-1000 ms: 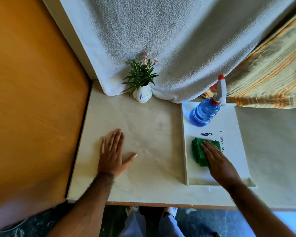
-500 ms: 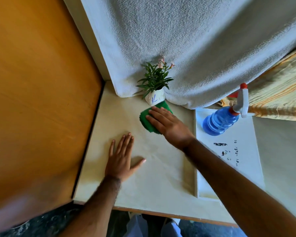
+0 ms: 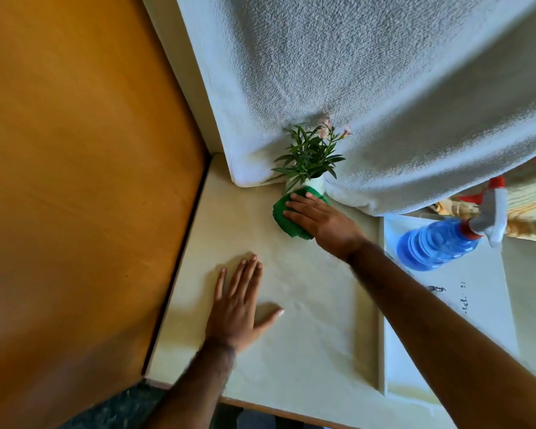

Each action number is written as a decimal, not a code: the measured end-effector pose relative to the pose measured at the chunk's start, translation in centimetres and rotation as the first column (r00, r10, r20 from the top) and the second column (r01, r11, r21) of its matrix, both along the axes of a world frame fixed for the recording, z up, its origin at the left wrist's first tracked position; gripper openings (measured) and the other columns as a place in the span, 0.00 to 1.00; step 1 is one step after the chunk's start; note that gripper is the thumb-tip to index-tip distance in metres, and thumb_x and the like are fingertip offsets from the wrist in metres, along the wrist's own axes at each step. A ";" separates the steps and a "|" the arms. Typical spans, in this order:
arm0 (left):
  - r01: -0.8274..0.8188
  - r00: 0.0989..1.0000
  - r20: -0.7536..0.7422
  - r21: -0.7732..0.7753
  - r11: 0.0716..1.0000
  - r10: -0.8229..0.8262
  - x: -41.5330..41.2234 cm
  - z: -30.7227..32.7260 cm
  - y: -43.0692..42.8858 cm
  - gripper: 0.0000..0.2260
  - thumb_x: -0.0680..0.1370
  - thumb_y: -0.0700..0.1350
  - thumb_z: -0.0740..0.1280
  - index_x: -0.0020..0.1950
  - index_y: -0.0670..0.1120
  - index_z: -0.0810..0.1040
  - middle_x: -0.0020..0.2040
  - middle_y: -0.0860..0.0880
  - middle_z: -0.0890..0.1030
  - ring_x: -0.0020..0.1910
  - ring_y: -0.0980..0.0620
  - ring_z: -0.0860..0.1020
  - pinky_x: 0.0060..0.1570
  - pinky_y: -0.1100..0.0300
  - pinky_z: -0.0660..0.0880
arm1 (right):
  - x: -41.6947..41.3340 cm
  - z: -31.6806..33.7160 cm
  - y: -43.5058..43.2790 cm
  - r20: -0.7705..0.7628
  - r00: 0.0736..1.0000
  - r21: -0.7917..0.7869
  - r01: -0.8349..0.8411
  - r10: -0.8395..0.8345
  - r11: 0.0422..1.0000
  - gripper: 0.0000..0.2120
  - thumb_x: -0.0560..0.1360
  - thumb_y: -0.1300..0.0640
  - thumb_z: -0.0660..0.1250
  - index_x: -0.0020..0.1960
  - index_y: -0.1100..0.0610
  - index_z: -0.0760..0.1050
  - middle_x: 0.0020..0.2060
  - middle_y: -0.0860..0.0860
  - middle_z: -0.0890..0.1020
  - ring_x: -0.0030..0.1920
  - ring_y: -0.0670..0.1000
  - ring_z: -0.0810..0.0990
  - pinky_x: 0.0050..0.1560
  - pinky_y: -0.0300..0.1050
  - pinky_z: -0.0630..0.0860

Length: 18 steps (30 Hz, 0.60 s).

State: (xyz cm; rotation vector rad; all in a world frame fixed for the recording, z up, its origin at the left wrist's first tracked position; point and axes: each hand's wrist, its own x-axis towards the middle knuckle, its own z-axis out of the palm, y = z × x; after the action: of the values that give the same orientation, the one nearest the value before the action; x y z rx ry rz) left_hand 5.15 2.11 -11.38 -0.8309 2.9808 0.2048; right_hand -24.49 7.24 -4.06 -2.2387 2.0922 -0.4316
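So the right hand (image 3: 322,219) is pressing a green cloth (image 3: 287,218) flat onto the cream surface (image 3: 307,351), fingers (image 3: 300,199) stretched straight over it, right up against the little white plant pot (image 3: 314,182). The left hand (image 3: 237,308) is lying flat with fingers spread, holding nothing. A blue spray bottle (image 3: 437,244) is sitting off to the right.

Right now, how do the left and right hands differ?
The right hand presses flat on the green cloth; the left hand rests directly on the table. The right hand is close to the plant pot, the left hand nearer the front edge. Both lie palm down, fingers straight.
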 end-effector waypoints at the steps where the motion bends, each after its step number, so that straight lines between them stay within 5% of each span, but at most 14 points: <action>1: 0.001 1.000 0.002 -0.002 1.000 -0.001 0.0 0.1 0.0 0.48 0.78 0.77 0.54 0.86 0.44 0.56 0.87 0.45 0.57 0.85 0.43 0.58 0.80 0.35 0.62 | 0.1 -0.4 0.1 0.020 1.000 0.002 -0.007 0.007 1.000 0.22 0.78 0.67 0.53 0.68 0.65 0.78 0.68 0.63 0.79 0.70 0.66 0.75 0.73 0.66 0.66; 7: 0.005 1.000 0.002 -0.002 1.000 -0.005 0.0 0.2 0.1 0.47 0.78 0.76 0.54 0.86 0.44 0.57 0.87 0.45 0.58 0.85 0.44 0.59 0.79 0.33 0.65 | 1.0 -1.7 1.2 0.165 0.984 0.034 0.060 -0.065 0.998 0.28 0.69 0.82 0.64 0.67 0.66 0.78 0.67 0.65 0.79 0.70 0.68 0.75 0.72 0.68 0.68; 13: -0.004 0.999 0.032 0.009 1.000 0.004 -0.1 0.4 0.1 0.47 0.78 0.77 0.54 0.86 0.44 0.57 0.87 0.45 0.57 0.85 0.43 0.59 0.78 0.33 0.65 | 1.7 0.1 -0.1 0.061 0.996 -0.149 -0.053 0.063 0.987 0.19 0.81 0.71 0.58 0.67 0.63 0.79 0.67 0.61 0.80 0.71 0.63 0.75 0.74 0.61 0.68; 18: -0.005 0.999 0.043 0.010 1.000 0.005 -0.1 0.5 0.1 0.47 0.78 0.77 0.52 0.86 0.45 0.57 0.87 0.44 0.57 0.85 0.42 0.59 0.79 0.34 0.64 | -0.3 0.9 -1.9 0.043 0.994 -0.091 -0.096 0.100 0.991 0.18 0.78 0.70 0.59 0.64 0.65 0.81 0.63 0.63 0.82 0.66 0.66 0.79 0.70 0.66 0.71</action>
State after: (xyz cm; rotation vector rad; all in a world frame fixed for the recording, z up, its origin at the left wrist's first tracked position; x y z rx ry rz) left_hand 5.07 2.26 -10.83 -0.8310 2.9360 0.1992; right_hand -24.79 5.31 -3.17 -2.3428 1.9671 -0.5772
